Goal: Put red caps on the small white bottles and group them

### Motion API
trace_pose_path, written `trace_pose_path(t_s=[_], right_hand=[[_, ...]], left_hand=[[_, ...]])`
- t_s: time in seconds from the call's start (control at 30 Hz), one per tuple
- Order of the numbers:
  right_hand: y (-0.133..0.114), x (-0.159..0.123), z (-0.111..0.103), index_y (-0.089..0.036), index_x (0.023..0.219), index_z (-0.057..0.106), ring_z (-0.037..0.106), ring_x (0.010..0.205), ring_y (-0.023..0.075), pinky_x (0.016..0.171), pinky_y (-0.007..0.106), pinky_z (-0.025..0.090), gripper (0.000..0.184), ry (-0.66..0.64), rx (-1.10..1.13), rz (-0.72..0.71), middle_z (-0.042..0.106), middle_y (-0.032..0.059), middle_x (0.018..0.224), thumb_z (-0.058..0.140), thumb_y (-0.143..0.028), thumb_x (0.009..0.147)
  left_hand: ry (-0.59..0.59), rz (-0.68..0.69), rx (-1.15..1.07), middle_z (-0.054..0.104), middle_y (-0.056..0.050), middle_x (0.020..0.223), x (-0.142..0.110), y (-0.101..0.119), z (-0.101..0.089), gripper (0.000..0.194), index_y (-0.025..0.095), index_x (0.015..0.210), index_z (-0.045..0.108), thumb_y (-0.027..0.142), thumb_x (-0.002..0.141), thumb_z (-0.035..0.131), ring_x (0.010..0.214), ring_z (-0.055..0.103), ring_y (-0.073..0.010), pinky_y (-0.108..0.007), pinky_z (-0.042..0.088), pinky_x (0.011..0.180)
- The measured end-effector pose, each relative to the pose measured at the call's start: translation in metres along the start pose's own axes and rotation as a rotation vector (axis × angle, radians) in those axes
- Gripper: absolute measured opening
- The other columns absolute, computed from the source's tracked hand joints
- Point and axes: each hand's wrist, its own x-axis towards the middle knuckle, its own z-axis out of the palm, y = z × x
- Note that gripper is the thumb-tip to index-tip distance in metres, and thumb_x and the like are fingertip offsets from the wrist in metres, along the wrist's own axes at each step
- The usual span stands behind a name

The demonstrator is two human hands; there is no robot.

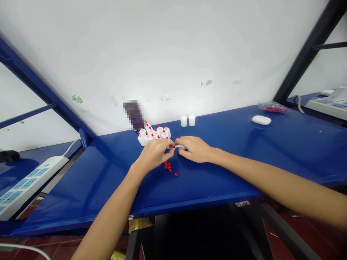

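Note:
In the middle of the blue table my two hands meet. My left hand (155, 152) pinches a small red cap (174, 147) between thumb and fingers. The cap sits at the tip of a white nozzle (179, 146), which points left. My right hand (195, 148) is closed around the white piece that carries this nozzle; most of that piece is hidden by the fingers. Just beyond my left hand stands a cluster of small white bottles (148, 136) with red tips. Several loose red caps (167, 166) lie on the table below my hands.
Two plain white cylinders (188, 121) stand near the wall. At the right are a white rounded case (261, 120) and a plastic bag with red pieces (275, 108). A pixelated dark object (135, 115) leans against the wall. A power strip (32, 184) lies at the left.

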Motion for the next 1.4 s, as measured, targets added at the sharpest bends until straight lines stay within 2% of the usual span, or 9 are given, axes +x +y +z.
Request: trace_pose_path(t_s=[0.2,0.4,0.53,0.77,0.9,1.03,1.1,1.27,1.4], right_hand=[[-0.003,-0.002,-0.004,-0.019,0.090,0.059,0.054,0.075,0.0179,0.065,0.027,0.030,0.019,0.031,-0.036,0.017,0.063,0.0038,0.082,0.045,-0.032,0.091],[0.000,-0.001,-0.002,-0.018,0.086,0.066,0.056,0.069,0.0164,0.060,0.026,0.026,0.038,0.086,0.098,0.067,0.066,0.0033,0.078,0.043,-0.047,0.095],[-0.001,0.000,-0.002,-0.021,0.091,0.074,0.056,0.065,0.0146,0.059,0.025,0.026,0.033,0.127,0.207,0.129,0.068,0.0013,0.073,0.048,-0.040,0.092],[-0.006,-0.001,0.000,-0.017,0.064,0.066,0.039,0.051,0.0106,0.056,0.026,0.022,0.030,0.168,0.230,0.114,0.051,-0.0015,0.054,0.051,-0.034,0.083],[-0.002,0.000,0.003,-0.019,0.091,0.065,0.046,0.058,0.0126,0.060,0.025,0.028,0.031,0.226,0.332,0.063,0.056,-0.0018,0.065,0.045,-0.042,0.091],[0.005,0.002,0.004,-0.023,0.113,0.057,0.052,0.060,0.0149,0.062,0.026,0.034,0.034,0.280,0.509,0.195,0.055,-0.0040,0.065,0.035,-0.045,0.098],[0.008,0.002,0.005,-0.023,0.112,0.056,0.053,0.059,0.0151,0.062,0.026,0.036,0.033,0.291,0.575,0.227,0.053,-0.0046,0.063,0.033,-0.042,0.099],[0.008,0.002,0.008,-0.023,0.110,0.057,0.054,0.063,0.0152,0.065,0.027,0.038,0.028,0.273,0.533,0.220,0.054,-0.0043,0.065,0.039,-0.040,0.097],[0.007,0.002,0.008,-0.023,0.111,0.058,0.056,0.066,0.0158,0.067,0.028,0.038,0.028,0.254,0.512,0.194,0.056,-0.0035,0.068,0.040,-0.040,0.097]], left_hand=[[0.007,0.022,-0.123,0.071,-0.005,0.087,0.000,0.000,0.007,0.013,0.017,0.095,0.065,0.018,0.091,0.053,0.077,0.065,-0.0146,-0.026,0.050,0.071],[0.141,0.086,-0.186,0.071,-0.006,0.092,0.001,0.003,0.014,0.018,0.016,0.103,0.064,0.013,0.089,0.054,0.081,0.065,-0.0148,-0.027,0.053,0.074],[0.172,0.075,-0.205,0.071,-0.005,0.092,0.000,0.003,0.020,0.022,0.017,0.111,0.062,0.013,0.090,0.054,0.075,0.063,-0.0123,-0.025,0.052,0.071],[0.098,0.085,-0.253,0.067,-0.005,0.088,-0.001,0.010,0.021,0.016,0.017,0.105,0.060,0.015,0.093,0.049,0.077,0.061,-0.0125,-0.024,0.049,0.070],[0.184,-0.042,-0.220,0.066,-0.003,0.083,0.000,0.009,0.021,0.016,0.017,0.104,0.059,0.022,0.095,0.047,0.069,0.059,-0.0115,-0.023,0.046,0.066],[0.277,-0.323,0.000,0.063,0.000,0.069,0.001,-0.004,0.015,0.024,0.018,0.104,0.060,0.035,0.097,0.046,0.062,0.058,-0.0136,-0.025,0.042,0.062],[0.237,-0.374,0.124,0.067,-0.002,0.075,0.001,-0.011,0.011,0.026,0.019,0.105,0.061,0.037,0.098,0.043,0.068,0.062,-0.0159,-0.027,0.041,0.066],[0.059,-0.307,0.258,0.074,-0.005,0.098,0.003,-0.018,0.008,0.031,0.021,0.113,0.061,0.032,0.101,0.035,0.083,0.067,-0.0205,-0.033,0.040,0.076],[0.031,-0.298,0.318,0.075,-0.005,0.102,0.004,-0.016,0.011,0.034,0.022,0.124,0.060,0.031,0.102,0.035,0.083,0.068,-0.0220,-0.034,0.038,0.075]])
